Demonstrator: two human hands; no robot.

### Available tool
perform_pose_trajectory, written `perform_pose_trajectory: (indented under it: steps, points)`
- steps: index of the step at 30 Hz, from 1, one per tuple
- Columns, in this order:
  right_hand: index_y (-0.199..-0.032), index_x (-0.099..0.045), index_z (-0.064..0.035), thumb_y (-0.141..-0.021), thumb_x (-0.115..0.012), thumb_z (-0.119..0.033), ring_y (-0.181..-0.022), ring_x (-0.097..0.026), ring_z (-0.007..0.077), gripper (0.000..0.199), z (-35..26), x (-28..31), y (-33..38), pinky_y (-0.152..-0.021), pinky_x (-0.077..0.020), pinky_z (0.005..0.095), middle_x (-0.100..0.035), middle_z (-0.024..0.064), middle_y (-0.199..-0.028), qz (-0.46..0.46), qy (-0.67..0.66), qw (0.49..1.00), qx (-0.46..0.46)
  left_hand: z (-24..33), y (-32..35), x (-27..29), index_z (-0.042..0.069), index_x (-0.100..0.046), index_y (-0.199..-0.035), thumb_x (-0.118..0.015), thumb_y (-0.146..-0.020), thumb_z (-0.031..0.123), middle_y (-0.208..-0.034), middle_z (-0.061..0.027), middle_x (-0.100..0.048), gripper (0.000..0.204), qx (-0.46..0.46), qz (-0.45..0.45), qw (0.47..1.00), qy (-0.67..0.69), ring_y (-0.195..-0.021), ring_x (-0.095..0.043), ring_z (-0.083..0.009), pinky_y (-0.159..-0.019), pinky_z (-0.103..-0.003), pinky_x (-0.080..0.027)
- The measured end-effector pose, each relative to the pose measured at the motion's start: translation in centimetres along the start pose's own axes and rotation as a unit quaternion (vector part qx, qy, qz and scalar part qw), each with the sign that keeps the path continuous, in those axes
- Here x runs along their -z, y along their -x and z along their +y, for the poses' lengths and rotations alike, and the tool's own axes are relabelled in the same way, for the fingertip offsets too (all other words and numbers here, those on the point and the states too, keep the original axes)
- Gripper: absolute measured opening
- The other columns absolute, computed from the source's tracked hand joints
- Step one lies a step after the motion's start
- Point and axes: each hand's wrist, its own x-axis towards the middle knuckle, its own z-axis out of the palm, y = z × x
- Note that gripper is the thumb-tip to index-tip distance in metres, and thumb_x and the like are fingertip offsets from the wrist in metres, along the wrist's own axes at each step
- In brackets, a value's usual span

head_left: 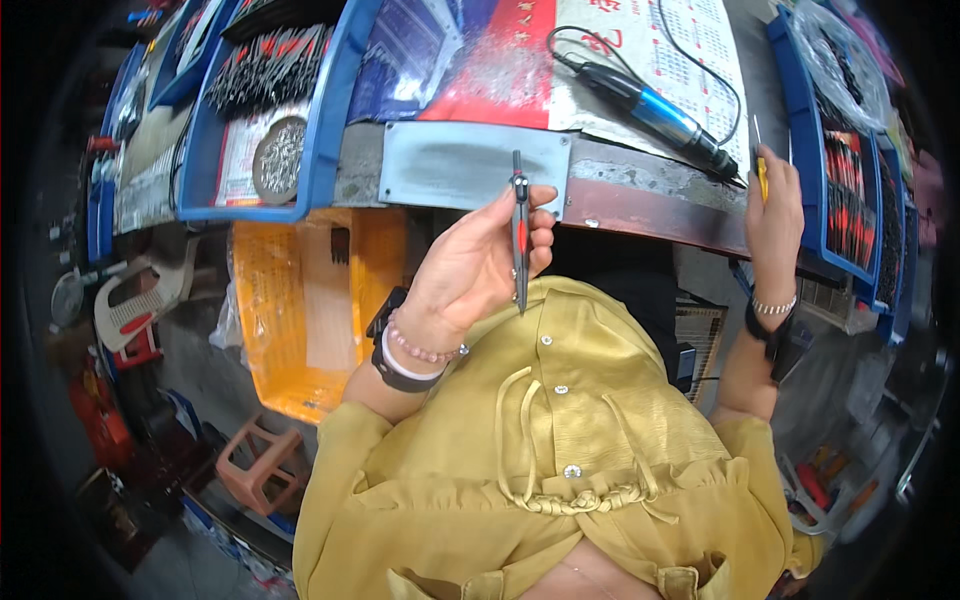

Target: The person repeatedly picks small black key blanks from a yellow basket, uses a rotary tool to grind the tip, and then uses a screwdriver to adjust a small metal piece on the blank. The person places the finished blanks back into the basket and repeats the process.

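Note:
My left hand [485,255] is raised before my chest, its fingers closed around a black and red drawing compass [520,240]. The compass is upright, its legs together and tips pointing down. On the right, by the bench edge, my right hand [778,210] grips a small screwdriver [763,180] by its yellow handle, the thin blade pointing away from me. Just left of that hand lies a blue and black electric screwdriver [660,112] with a cord. A pale metal plate [430,165] sits at the front of the bench, beyond the compass.
At the left stands a blue bin [325,125] with many black and red compass pieces and a round dish [280,160] of small metal parts. Another blue bin [808,130] holds similar pieces at right. Below the bench are a yellow crate [290,385] and a pinkish stool [262,465].

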Motion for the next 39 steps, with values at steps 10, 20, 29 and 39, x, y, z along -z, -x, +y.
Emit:
perform_pose_trajectory:
  steps: [10,20,29,39]
  points:
    - [-0.096,-0.064,-0.0019,-0.085,-0.069,-0.014,-0.075,-0.063,0.0338,0.017,-16.6,-3.2,6.4,-0.062,-0.0509,0.0397,-0.059,0.0145,-0.086,-0.235,-0.421,0.871,0.095,-1.9,0.4,0.7,0.002,-0.062,-0.114,-0.064,-0.095,0.013,-0.108,-0.0073,-0.062,0.022,-0.181,0.020,0.976,-0.118,-0.096,-0.060,-0.0155,-0.090,-0.029,-0.048]
    - [-0.091,-0.064,-0.0070,-0.069,-0.063,-0.013,-0.093,-0.059,0.0192,0.023,-14.0,-2.6,2.9,-0.082,-0.0465,0.0371,-0.061,0.0033,-0.095,-0.060,-0.182,0.879,0.437,1.4,5.1,1.2,-0.001,-0.043,-0.139,-0.050,-0.094,0.060,-0.126,-0.0215,-0.058,0.076,-0.010,-0.016,0.964,-0.267,-0.111,-0.060,-0.0267,-0.090,-0.035,-0.050]
    - [-0.106,-0.062,0.0002,-0.084,-0.069,-0.003,-0.083,-0.065,0.0225,0.024,-17.1,-3.7,4.8,-0.072,-0.0519,0.0294,-0.064,0.0121,-0.102,-0.097,-0.469,0.877,0.027,-2.4,5.1,-0.2,0.000,-0.042,-0.135,-0.048,-0.104,0.017,-0.080,-0.0008,-0.054,0.036,-0.242,0.094,0.846,-0.465,-0.062,-0.045,-0.0029,-0.056,-0.017,-0.037]
    - [-0.093,-0.057,0.0011,-0.087,-0.066,-0.002,-0.063,-0.061,0.0298,0.012,-19.0,-4.9,6.1,-0.054,-0.0475,0.0351,-0.060,0.0151,-0.078,-0.027,-0.425,0.900,0.091,-5.2,3.7,1.8,-0.006,-0.049,-0.130,-0.052,-0.098,0.000,-0.110,-0.0160,-0.068,0.033,-0.399,0.078,0.733,-0.546,-0.097,-0.066,-0.0160,-0.082,-0.026,-0.052]
